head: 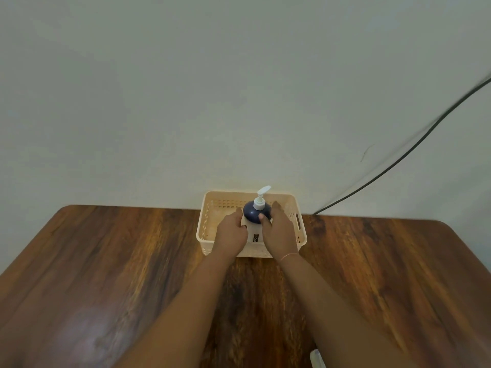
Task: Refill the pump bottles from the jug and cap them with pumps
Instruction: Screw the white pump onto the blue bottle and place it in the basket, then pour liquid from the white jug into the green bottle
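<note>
Right hand: curled around pump bottle's right flank, thumb on its shoulder. Left hand: half-curled at left flank, contact unclear. 1 bottle, upright between both, inside cream basket at counter's far edge.

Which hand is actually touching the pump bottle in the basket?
The right hand: its fingers wrap the bottle in the basket. The left hand sits curled beside it, contact unclear.

bare forearms, thin bracelet on right wrist
</note>
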{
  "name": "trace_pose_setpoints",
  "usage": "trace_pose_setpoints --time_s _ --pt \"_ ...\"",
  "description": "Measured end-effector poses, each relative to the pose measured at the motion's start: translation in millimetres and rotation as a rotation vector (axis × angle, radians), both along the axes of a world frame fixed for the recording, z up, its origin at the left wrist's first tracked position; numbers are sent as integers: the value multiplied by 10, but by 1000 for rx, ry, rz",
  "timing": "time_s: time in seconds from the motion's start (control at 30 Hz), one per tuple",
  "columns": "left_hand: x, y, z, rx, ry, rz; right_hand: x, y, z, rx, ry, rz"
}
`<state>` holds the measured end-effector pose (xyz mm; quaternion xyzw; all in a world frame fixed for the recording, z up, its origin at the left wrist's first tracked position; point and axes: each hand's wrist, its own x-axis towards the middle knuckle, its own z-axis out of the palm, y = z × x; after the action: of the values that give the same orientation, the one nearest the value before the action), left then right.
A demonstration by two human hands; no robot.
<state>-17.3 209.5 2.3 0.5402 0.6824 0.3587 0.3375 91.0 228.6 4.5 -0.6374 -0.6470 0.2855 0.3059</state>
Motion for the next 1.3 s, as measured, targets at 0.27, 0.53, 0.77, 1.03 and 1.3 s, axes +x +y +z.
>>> trace_pose_setpoints --time_s 0.27,0.53,0.77,1.03,1.3 --pt "122 -889 -92 3 326 -97 137 -836 -309 82 -248 127" --pt "172 -1852 -373 -243 528 -230 283 -1782 -669 -18 -431 143" --pt "33 -2410 -638 -399 616 -399 189 -2282 -710 -147 -520 215" --pt "-201 -2674 -623 -302 434 -44 -168 -2512 -629 -114 -320 187" --pt "-796 -2396 -392 -31 -490 371 -800 -2323 -391 -250 223 107"
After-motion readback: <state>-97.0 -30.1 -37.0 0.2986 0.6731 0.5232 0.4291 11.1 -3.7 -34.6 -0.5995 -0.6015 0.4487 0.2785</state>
